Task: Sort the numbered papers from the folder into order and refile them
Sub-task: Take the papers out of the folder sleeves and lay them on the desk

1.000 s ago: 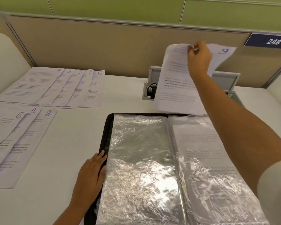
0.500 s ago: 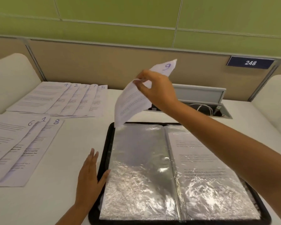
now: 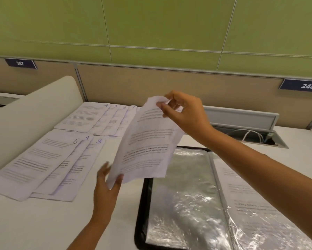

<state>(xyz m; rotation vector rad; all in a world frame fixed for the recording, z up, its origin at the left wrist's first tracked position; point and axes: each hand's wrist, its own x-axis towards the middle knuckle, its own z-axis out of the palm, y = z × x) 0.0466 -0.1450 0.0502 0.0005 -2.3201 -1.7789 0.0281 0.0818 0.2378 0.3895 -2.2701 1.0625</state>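
Note:
A printed sheet (image 3: 148, 147) hangs in the air over the desk, left of the open black folder (image 3: 140, 210). My right hand (image 3: 184, 112) pinches its top edge and my left hand (image 3: 106, 184) grips its bottom left corner; its number is hidden by my fingers. The folder's left plastic sleeve (image 3: 184, 192) looks empty and the right sleeve (image 3: 256, 204) holds a printed page. Two fans of numbered papers lie at the left: the far one (image 3: 97, 120) showing 4, 2, 3, the near one (image 3: 48, 165) showing 6, 1, 8.
A cream curved divider (image 3: 30, 112) rises at the left edge of the white desk (image 3: 34, 224). Behind the folder an open cable tray (image 3: 249, 134) holds white cables. A tan partition with plates 247 and 248 closes the back.
My right hand has carried the sheet marked 9 from the back right to the left and lower. My left hand has left the folder's edge and taken the sheet's bottom corner.

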